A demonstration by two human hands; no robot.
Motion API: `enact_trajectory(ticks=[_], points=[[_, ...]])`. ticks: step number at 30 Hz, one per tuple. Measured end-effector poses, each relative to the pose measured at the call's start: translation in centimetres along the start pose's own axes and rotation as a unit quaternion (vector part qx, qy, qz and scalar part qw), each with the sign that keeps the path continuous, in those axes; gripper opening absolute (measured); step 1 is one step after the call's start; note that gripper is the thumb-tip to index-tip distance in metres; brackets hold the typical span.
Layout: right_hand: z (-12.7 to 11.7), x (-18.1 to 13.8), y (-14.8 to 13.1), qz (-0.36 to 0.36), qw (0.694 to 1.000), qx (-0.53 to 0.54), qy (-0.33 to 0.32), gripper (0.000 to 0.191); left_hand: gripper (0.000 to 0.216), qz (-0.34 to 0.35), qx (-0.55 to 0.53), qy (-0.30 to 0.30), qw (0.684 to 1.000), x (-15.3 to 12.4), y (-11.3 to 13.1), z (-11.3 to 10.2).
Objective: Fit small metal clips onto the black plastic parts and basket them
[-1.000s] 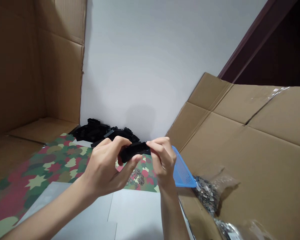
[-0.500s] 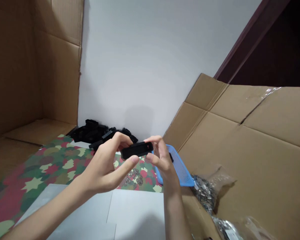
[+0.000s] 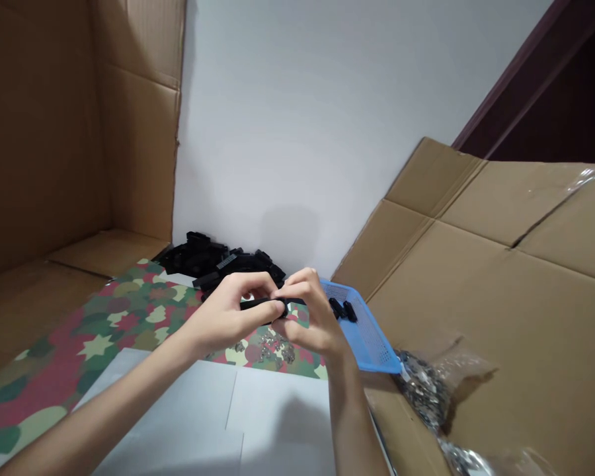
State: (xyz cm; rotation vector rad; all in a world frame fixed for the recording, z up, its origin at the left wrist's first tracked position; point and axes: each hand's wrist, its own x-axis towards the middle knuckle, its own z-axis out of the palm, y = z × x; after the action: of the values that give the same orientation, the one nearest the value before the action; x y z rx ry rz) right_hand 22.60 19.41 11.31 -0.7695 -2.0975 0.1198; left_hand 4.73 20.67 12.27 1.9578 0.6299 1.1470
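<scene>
Held in front of me is a narrow black plastic housing [image 3: 250,305], mostly covered by my fingers. My left hand [image 3: 233,311] grips its left part, thumb along the near side and fingers curled over the far side. At the other end, my right hand [image 3: 311,314] closes its thumb and fingertips around the housing. Whether a small part sits between those right fingertips is hidden. Below the hands, several small metal pieces [image 3: 277,349] lie scattered on a camouflage-patterned cloth [image 3: 129,311].
Against the wall lies a heap of black plastic parts [image 3: 198,254]. A blue basket [image 3: 381,347] at the right holds black pieces [image 3: 349,311]. Beside it rests a clear bag of metal parts [image 3: 424,390]. White sheets [image 3: 277,413] cover the near surface; cardboard [image 3: 476,284] stands around.
The housing has turned so that its open hollow side no longer shows. My right fingers have moved in closer to the left thumb. The view has shifted slightly, showing more of the basket.
</scene>
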Motion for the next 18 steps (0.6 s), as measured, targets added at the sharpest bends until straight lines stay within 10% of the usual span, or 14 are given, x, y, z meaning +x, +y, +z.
enact_trajectory(ticks=[18], points=[[0.31,0.12,0.36,0.004,0.999,0.039,-0.007,0.028,0.017,-0.021,-0.048,-0.035,0.998,0.23,-0.96,-0.26]])
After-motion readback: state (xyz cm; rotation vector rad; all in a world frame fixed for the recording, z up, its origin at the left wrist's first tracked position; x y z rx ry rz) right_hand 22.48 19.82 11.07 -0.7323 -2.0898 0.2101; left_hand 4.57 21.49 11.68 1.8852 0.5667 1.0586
